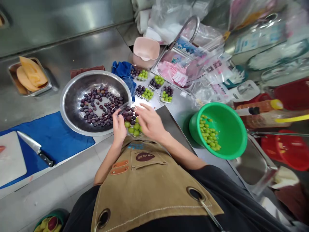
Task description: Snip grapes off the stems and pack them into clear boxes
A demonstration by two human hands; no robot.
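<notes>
A clear plastic container (135, 135) of grapes is held in front of the apron. Dark purple grapes (128, 113) fill its far part and green grapes (135, 126) its near part. My left hand (119, 128) is closed around its left side, thumb up along the wall. My right hand (151, 122) is over the right side, fingers stretched out and apart, tips close to the purple grapes. Whether they touch a grape, I cannot tell. Just left stands a wide steel bowl (70, 109) with loose purple grapes (96, 103) in it.
Several filled grape boxes (144, 92) stand behind my hands. To the right is a green basin (235, 129) with green grapes, beside a sink (251, 161). A knife (36, 149) lies on a blue cloth (62, 135) at left. Plastic bags (207, 71) crowd the back.
</notes>
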